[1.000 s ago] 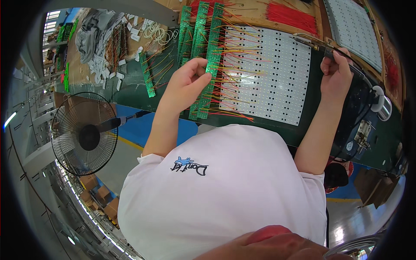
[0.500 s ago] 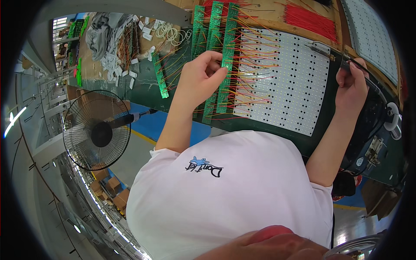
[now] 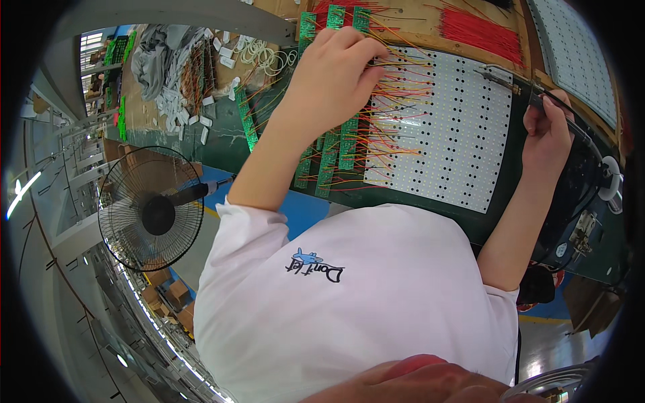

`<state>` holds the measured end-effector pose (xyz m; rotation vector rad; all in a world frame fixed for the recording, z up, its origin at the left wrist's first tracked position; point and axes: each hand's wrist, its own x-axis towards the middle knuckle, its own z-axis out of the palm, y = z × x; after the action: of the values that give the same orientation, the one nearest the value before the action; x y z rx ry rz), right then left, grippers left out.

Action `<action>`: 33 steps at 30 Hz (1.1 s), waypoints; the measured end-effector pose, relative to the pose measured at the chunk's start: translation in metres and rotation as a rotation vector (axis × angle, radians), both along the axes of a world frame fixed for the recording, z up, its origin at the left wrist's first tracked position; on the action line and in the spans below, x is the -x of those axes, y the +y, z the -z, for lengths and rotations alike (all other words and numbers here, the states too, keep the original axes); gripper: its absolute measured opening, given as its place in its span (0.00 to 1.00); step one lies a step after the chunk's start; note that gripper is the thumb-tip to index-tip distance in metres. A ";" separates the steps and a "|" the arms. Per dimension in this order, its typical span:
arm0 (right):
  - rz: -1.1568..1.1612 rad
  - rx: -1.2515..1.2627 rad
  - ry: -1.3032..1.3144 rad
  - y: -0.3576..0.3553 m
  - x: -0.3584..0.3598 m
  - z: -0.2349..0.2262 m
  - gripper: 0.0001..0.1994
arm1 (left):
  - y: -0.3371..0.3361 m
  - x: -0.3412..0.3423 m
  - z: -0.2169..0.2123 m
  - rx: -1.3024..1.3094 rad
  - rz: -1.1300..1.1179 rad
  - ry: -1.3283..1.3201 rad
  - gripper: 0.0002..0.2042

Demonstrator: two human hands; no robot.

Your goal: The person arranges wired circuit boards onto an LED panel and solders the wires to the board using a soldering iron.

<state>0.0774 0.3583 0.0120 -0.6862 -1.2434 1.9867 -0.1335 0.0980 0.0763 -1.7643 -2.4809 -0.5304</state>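
Note:
My left hand [image 3: 334,80] lies over the upper half of several green circuit board strips [image 3: 348,144]. Its thumb and index fingertip are apart, at the red and yellow wires [image 3: 396,87] that stick out to the right. The other fingertips are hidden. Under the wire ends lies a white panel [image 3: 463,134] dotted with black spots and small light points. At the panel's right side, my right hand [image 3: 547,131] is closed around a soldering iron [image 3: 535,101], whose metal front end points left over the panel's upper right corner.
A separate green strip [image 3: 246,117] with wires lies left of my arm. Beyond it are white pieces [image 3: 176,107] and coiled white cord [image 3: 259,57]. Red wires [image 3: 480,33] fill a wooden tray at the back. A black fan [image 3: 158,213] stands left; a cable [image 3: 591,144] runs beside my right hand.
My left hand has moved up and right, from the strip's edge to the wires. The strips have shifted slightly. My right hand and the soldering iron stay almost still.

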 end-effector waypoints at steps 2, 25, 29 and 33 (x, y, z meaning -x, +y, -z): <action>0.000 0.001 0.007 0.000 0.000 -0.002 0.03 | 0.014 0.003 -0.001 0.064 0.021 0.008 0.10; 0.059 -0.022 0.034 0.005 -0.007 -0.002 0.04 | 0.032 0.002 0.016 0.183 -0.007 0.034 0.06; 0.065 -0.011 0.017 0.004 -0.007 -0.001 0.04 | 0.031 0.003 0.013 0.192 0.086 -0.003 0.05; 0.041 -0.019 0.018 0.006 -0.009 0.000 0.05 | 0.030 -0.006 0.011 0.227 0.125 0.033 0.04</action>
<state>0.0863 0.3640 0.0122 -0.6780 -1.2263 1.9413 -0.1270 0.1279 0.0653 -2.0002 -2.5056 -0.2298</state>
